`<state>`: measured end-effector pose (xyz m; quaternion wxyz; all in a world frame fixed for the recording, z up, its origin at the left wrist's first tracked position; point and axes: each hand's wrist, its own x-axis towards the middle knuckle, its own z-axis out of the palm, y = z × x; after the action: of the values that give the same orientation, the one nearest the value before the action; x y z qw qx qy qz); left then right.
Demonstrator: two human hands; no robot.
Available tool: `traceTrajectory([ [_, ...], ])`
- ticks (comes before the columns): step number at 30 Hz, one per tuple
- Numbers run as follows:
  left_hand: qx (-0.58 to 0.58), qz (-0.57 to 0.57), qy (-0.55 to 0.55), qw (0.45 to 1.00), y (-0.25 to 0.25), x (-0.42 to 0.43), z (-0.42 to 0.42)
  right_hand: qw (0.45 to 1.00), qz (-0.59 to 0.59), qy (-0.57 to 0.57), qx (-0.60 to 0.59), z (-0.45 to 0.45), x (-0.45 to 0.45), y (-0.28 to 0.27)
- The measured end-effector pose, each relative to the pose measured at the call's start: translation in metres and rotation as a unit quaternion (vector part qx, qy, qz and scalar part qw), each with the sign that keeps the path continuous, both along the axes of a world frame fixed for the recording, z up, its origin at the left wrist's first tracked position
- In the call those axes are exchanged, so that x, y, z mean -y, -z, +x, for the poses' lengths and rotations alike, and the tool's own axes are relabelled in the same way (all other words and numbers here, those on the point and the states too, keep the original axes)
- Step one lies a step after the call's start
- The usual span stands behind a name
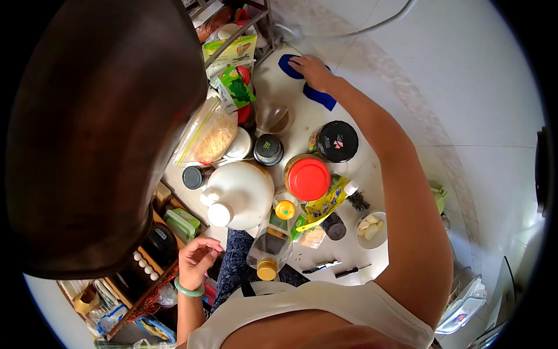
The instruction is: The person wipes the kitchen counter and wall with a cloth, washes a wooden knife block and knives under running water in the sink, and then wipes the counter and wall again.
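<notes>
At the far end of the white counter my right hand [314,72] presses on a blue cloth [319,96], fingers bent over it; parts of the cloth show on both sides. My left hand [197,263], with a green bangle, hangs at the lower left, loosely curled and empty. Between them stand a white jug [247,192], a red-lidded jar [309,178], a black-lidded jar [337,141], a smaller black-lidded jar [268,149] and a gold-capped bottle [267,269]. A yellow pouch [325,201] leans by the red-lidded jar.
A large dark object [104,134] blocks the left of the view. A white bowl [371,230] with pale pieces sits near my right arm. Two small tools, one a screwdriver-like rod [352,271], lie at the near edge. Bagged food [212,136] and a metal rack stand behind.
</notes>
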<state>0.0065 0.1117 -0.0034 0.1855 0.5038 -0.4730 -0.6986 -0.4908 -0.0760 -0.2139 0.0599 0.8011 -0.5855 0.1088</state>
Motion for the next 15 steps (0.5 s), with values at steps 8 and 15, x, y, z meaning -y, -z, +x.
traceTrajectory([
  [8, -0.018, -0.03, -0.007, 0.999, -0.007, 0.004, -0.006, 0.977, 0.103, -0.097, 0.163, 0.003, -0.092, -0.005],
  [15, -0.02, -0.045, -0.008, 0.999, -0.012, 0.002, 0.0, 0.898, 0.207, 0.02, 0.388, -0.008, -0.18, -0.005],
])
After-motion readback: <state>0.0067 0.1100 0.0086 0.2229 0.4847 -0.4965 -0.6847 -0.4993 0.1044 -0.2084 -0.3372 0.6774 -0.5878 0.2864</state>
